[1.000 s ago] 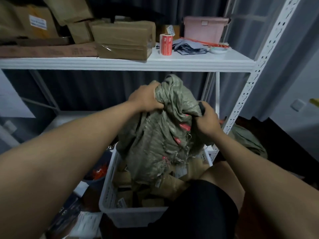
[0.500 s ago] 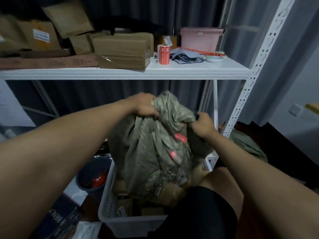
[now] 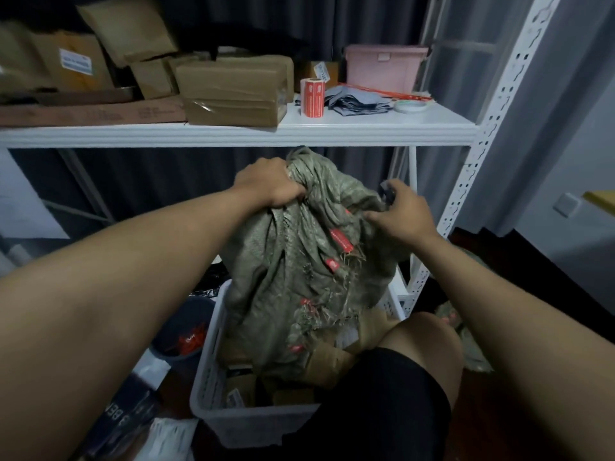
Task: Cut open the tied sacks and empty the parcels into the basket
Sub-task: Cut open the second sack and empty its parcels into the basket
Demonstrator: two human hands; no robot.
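Note:
A grey-green woven sack with red tags and frayed threads hangs upside down over a white plastic basket. My left hand grips the bunched fabric at the sack's top. My right hand pinches the fabric on the sack's right side, and a dark object shows just behind its fingers. Brown paper parcels lie in the basket under the sack's open mouth. The sack hides most of the basket's inside.
A white metal shelf just above the sack carries cardboard boxes, a red label roll and a pink bin. A grey bucket stands left of the basket. Another sack lies at right. My knee presses the basket's near corner.
The sack has dropped a little and then risen again while both hands kept hold. My right hand has shifted its grip on the fabric's right side.

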